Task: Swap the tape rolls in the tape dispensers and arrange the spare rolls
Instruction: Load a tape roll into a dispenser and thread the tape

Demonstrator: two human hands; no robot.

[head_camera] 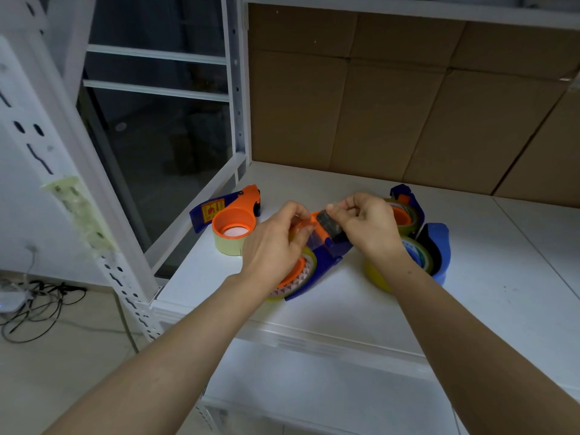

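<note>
A blue and orange tape dispenser (326,260) lies on the white shelf (314,309) between my hands, with a yellowish tape roll (309,266) on its orange hub. My left hand (276,243) grips the dispenser and pinches the clear tape end at its front. My right hand (365,226) pinches the tape at the dispenser's black roller end. A second dispenser (230,211) with a pale roll lies to the left. Two more blue dispensers, one at the back right (408,208) and one in front of it (437,249), hold rolls behind my right hand. A yellow spare roll (376,276) shows under my right wrist.
Cardboard boxes (408,105) fill the back of the shelf. A white perforated rack upright (119,271) stands at the left front corner. Black cables (40,306) lie on the floor at left. A lower white shelf (329,387) sits beneath.
</note>
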